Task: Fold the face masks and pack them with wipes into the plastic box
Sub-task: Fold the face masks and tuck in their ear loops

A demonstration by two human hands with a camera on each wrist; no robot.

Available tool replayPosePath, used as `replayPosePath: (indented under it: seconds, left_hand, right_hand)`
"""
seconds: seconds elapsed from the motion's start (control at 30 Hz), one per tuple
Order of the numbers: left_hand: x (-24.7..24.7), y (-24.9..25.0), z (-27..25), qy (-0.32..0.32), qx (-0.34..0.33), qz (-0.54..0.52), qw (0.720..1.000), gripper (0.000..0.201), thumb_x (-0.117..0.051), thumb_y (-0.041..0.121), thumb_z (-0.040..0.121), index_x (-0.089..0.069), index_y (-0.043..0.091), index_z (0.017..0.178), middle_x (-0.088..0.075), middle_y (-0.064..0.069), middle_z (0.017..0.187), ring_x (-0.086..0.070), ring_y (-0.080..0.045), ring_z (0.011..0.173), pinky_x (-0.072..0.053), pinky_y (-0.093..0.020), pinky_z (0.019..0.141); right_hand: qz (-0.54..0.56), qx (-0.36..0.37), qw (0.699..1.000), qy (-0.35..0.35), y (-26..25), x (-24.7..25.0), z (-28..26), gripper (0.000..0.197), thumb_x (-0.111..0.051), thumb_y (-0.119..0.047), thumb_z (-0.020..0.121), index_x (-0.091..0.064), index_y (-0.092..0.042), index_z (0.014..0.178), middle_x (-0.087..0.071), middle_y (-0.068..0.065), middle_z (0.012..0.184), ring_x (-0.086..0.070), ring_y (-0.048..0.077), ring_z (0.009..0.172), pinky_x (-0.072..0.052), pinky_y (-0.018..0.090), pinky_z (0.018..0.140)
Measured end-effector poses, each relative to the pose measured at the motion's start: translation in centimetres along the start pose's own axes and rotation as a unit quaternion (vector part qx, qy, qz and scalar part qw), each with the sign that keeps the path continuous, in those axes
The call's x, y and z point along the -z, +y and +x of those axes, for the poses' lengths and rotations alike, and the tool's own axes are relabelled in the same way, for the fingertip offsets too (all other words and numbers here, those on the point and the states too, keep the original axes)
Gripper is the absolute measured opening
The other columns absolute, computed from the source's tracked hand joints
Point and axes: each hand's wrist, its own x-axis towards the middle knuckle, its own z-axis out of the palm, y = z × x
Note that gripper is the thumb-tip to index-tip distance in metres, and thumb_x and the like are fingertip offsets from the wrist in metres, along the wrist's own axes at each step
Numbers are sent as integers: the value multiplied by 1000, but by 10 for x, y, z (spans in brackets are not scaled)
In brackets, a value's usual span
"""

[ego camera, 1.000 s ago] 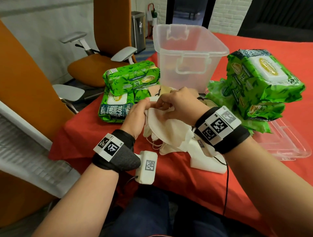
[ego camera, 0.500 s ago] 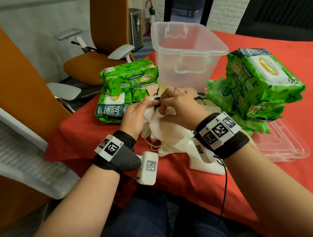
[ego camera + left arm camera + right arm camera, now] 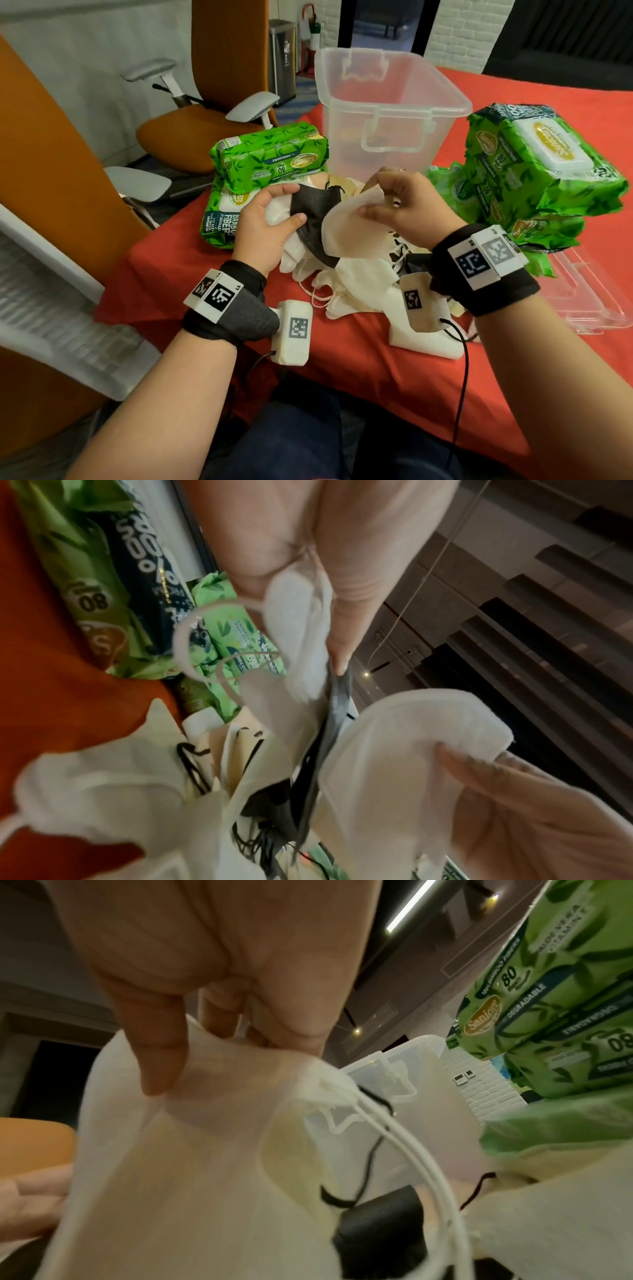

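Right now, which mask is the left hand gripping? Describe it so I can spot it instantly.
Start at the clear plastic box at the back of the red table. In front of it lies a heap of face masks. The left hand grips the dark grey mask, the one dark piece between white and cream ones.

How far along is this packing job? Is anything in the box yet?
Early, it seems. The plastic box looks nearly empty, though its cloudy walls hide the bottom. In hand: the right hand pinches a white mask, while the left hand holds a black mask with other white ones. Left: the mask pile on the table and both stacks of wipes, still outside.
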Motion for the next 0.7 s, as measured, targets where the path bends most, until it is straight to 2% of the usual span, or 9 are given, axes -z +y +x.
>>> replayPosePath:
  seconds: [0.1, 0.17, 0.2, 0.27, 0.33, 0.4, 0.53, 0.6, 0.7]
  left_hand:
    - [1, 4, 0, -20, -6, 1, 1000, 43, -67, -9, 76, -59, 20, 106, -60, 5, 109, -54, -14, 113, -42, -26, 101]
    - [2, 5, 0, -29, -12, 14, 999, 44, -68, -7, 76, -58, 21, 109, -60, 5, 111, -55, -12, 113, -42, -24, 101]
    - [2, 6, 0, -33, -14, 19, 999, 45, -68, -6, 76, -58, 20, 110, -60, 5, 112, -56, -8, 111, -41, -22, 100]
    - [1, 9, -1, -39, -15, 16, 999, 45, -67, -6, 77, -57, 20, 112, -60, 8, 110, -56, 4, 103, -42, -15, 96]
    - [1, 11, -2, -43, -9, 3, 999, 43, -66, -7, 78, -58, 19, 110, -62, 8, 107, -57, 7, 97, -45, -13, 91]
    - [1, 12, -3, -48, 1, -12, 999, 37, -65, -8, 78, -62, 19, 103, -65, 7, 101, -61, 3, 91, -49, -15, 85]
    - [0, 13, -5, -72, 6, -23, 997, 29, -64, -7, 80, -66, 20, 92, -68, 8, 93, -64, 1, 84, -51, -16, 77]
    - [1, 14, -5, -81, 7, -15, 997, 26, -66, -2, 81, -66, 21, 91, -68, 7, 93, -64, -3, 86, -52, -20, 82]
    - [2, 15, -4, -76, 11, -15, 997, 23, -66, 1, 81, -67, 22, 90, -68, 6, 93, -64, -7, 88, -51, -25, 87]
  right_hand:
    - [-33, 7, 999, -26, -5, -3, 4, 22, -68, -30, 77, -55, -13, 80, -55, 12, 70, -51, 32, 72, -42, 40, 70]
    - [-52, 7, 997, -64, -10, -6, 6, 22, -66, -42, 74, -57, -30, 90, -58, 4, 73, -56, 28, 75, -48, 44, 75]
    - [-46, 7, 995, -87, -13, -8, 6, 29, -69, -37, 76, -58, -30, 102, -57, 1, 74, -56, 22, 73, -48, 41, 74]
    - [-41, 2, 993, -111, -19, -9, 7, 49, -73, -24, 78, -53, -24, 122, -43, -9, 68, -43, 4, 63, -40, 22, 64]
    - [-65, -2, 993, -102, -22, -10, 10, 55, -74, -21, 76, -50, -20, 126, -33, -16, 68, -39, 3, 65, -31, 19, 60]
    - [-85, -7, 992, -90, -24, -12, 13, 46, -76, -21, 74, -53, -15, 115, -37, -16, 70, -42, 13, 75, -29, 23, 59]
    - [-98, 14, 993, -66, -28, -17, 14, 28, -76, -20, 74, -48, -16, 73, -39, -9, 62, -39, 19, 68, -29, 13, 53]
    - [-127, 12, 990, -61, -30, -19, 13, 27, -74, -25, 76, -52, -11, 71, -38, -5, 61, -39, 21, 68, -26, 22, 53]
    - [-170, 0, 984, -53, -31, -23, 12, 39, -71, -34, 77, -40, -15, 63, -39, -2, 68, -39, 20, 71, -16, 34, 58]
